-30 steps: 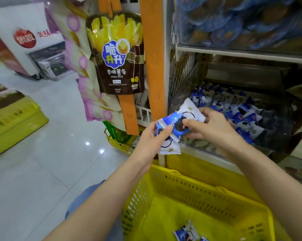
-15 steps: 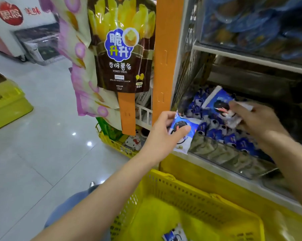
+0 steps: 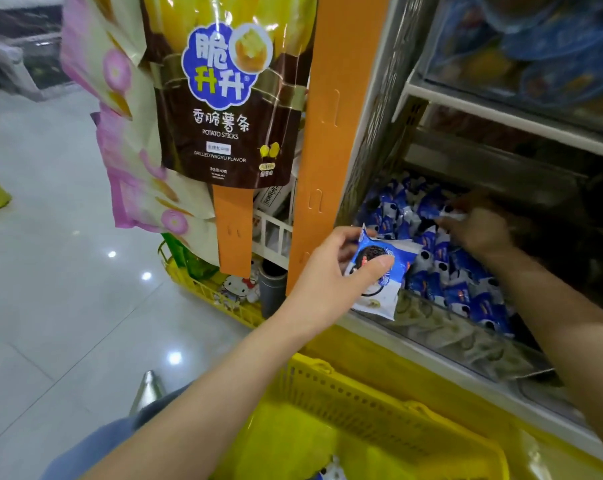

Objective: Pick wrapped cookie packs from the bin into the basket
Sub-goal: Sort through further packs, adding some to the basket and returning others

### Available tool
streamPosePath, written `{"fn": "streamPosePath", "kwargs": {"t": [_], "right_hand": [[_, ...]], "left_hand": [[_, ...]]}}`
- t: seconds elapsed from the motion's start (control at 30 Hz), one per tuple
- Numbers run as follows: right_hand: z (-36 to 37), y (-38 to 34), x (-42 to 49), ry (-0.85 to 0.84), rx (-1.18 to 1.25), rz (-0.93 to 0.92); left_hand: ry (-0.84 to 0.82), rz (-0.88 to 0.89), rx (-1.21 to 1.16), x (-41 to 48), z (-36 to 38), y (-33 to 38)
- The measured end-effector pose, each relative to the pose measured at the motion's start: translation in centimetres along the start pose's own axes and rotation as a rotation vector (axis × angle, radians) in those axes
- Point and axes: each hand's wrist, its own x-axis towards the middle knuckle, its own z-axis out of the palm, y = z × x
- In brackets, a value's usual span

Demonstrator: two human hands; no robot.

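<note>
Collection step. The left hand [image 3: 328,275], centre frame, grips a cookie pack [image 3: 385,292] with thumb and curled fingers. The right hand [image 3: 480,232] reaches among packs [image 3: 459,292] in the bin [image 3: 466,344], centre right; its grip is indeterminate. Next: secure one, then lower both into the yellow basket [image 3: 373,400], bottom centre.

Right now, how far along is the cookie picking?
Done: one pack shows in the basket. In hand: the left hand grips a stack at the bin front; the right hand reaches among the pile, grip unclear. Left: dropping the stack in the basket.
</note>
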Motion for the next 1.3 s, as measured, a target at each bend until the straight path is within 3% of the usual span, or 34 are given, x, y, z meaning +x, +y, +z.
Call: {"fn": "streamPosePath", "kwargs": {"t": [0.13,0.33,0.47,0.63,0.73,0.83,0.97,1.13,1.3], "right_hand": [[1.1,-0.5,0.5,0.068,-0.064,-0.046],[1.8,-1.0,0.9,-0.051,0.078,0.057],[0.7,-1.3,0.0,-0.079,0.024,0.038],[-0.5,-2.5,-3.8,0.083,0.038,-0.121],[-1.1,-3.3,-8.2,0.249,0.204,-0.287],[-1.1,-3.8,-13.9,0.305,0.325,-0.432],[1.0,-2.7,-19.4,0.208,0.336,-0.435],[3.8,-0.3,-23.0,-0.089,0.48,-0.216],[4.3,1.6,-23.6,-0.129,0.578,-0.095]], "left_hand": [[-0.026,0.011,-0.064,0.0,-0.2,-0.4],[-0.029,0.013,-0.125,0.1,-0.1,-0.7],[-0.02,0.004,-0.147,0.1,0.1,-0.8],[-0.047,-0.047,-0.104,-0.8,0.7,-1.0],[-0.07,-0.087,-0.098,-1.5,0.8,-1.1],[-0.08,-0.124,-0.059,-2.7,1.0,-1.5],[-0.107,-0.189,0.0,-4.5,1.8,-2.6],[-0.128,-0.24,-0.016,-6.9,2.3,-4.5],[-0.222,-0.272,0.093,-7.6,3.2,-6.0]]}}
